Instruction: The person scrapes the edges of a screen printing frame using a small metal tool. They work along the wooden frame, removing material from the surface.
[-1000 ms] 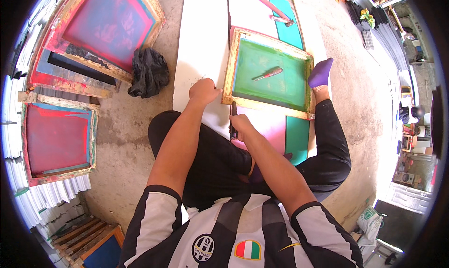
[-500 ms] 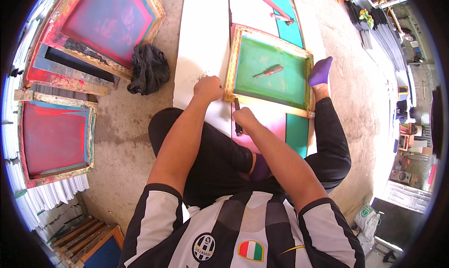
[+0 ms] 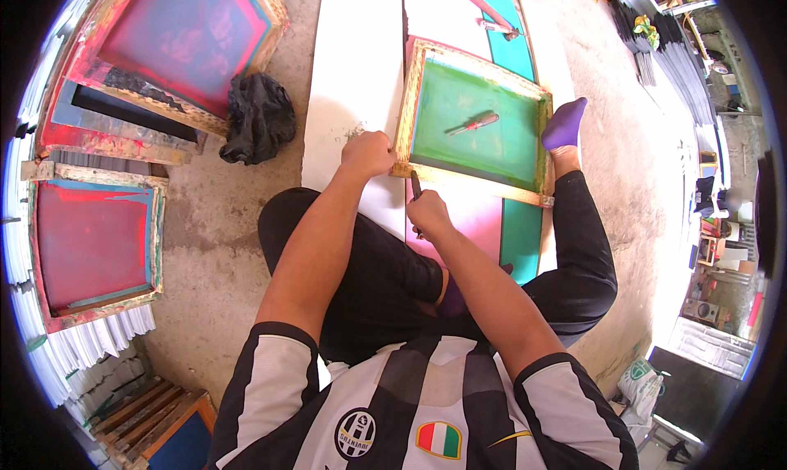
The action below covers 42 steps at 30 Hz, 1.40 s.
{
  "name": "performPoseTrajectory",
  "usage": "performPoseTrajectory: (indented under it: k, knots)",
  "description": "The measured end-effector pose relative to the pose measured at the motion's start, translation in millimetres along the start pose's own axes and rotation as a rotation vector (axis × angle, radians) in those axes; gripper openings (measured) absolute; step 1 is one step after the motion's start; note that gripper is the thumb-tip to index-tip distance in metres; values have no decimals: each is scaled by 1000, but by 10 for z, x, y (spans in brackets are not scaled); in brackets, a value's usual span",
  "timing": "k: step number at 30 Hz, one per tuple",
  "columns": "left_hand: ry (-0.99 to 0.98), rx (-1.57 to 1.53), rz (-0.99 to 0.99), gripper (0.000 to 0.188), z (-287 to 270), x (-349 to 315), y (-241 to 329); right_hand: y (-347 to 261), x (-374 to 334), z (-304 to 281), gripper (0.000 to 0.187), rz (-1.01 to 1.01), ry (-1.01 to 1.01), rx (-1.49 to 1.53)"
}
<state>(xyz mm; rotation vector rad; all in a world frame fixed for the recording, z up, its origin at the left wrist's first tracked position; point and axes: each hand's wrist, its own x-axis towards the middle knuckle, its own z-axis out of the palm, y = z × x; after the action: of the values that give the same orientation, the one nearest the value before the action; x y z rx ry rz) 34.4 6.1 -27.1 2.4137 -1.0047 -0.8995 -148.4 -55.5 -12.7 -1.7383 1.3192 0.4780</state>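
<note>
A wooden screen-printing frame (image 3: 484, 186) with green mesh lies in front of me, and a screwdriver (image 3: 475, 122) with a reddish handle rests on the mesh. At the frame's near left corner, my left hand (image 3: 367, 154) is closed in a fist; whatever its fingers hold is hidden. My right hand (image 3: 429, 212) is wrapped round a slim dark hand tool (image 3: 416, 183), just below that corner. The tool's tip points up at the frame's near rail, seemingly touching it. Its exact kind is unclear, since the fingers cover most of it.
Beyond the frame, a red-handled tool (image 3: 484, 7) lies on a teal strip. White boards (image 3: 348, 68) run under the work. A black plastic bag (image 3: 258, 119) and more printing frames (image 3: 156, 286) stand to the left. My right foot (image 3: 564, 124) flanks the green frame's right side.
My right hand has shifted slightly, and the dark tool has tilted in its grip. The left hand stays at the frame's corner. The whole view has moved a little.
</note>
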Motion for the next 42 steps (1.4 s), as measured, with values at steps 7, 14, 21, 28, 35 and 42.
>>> performPoseTrajectory:
  k: [7,14,21,28,35,42]
  knots:
    - [-6,-10,18,32,-42,-46,103,65,55,35,32,19,47,-58]
    - [-9,9,31,32,0,-13,93,347,256,93,30,-116,-3,-14]
    - [-40,-124,198,24,8,-69,58,566,326,128,14,-269,-192,407]
    - [6,149,397,17,80,-158,74,383,118,-17,19,-268,-331,456]
    - [9,191,264,16,13,-192,58,242,-85,-101,44,-77,-428,605]
    - [-11,223,-111,21,-157,-138,2,315,70,-65,48,12,-320,600]
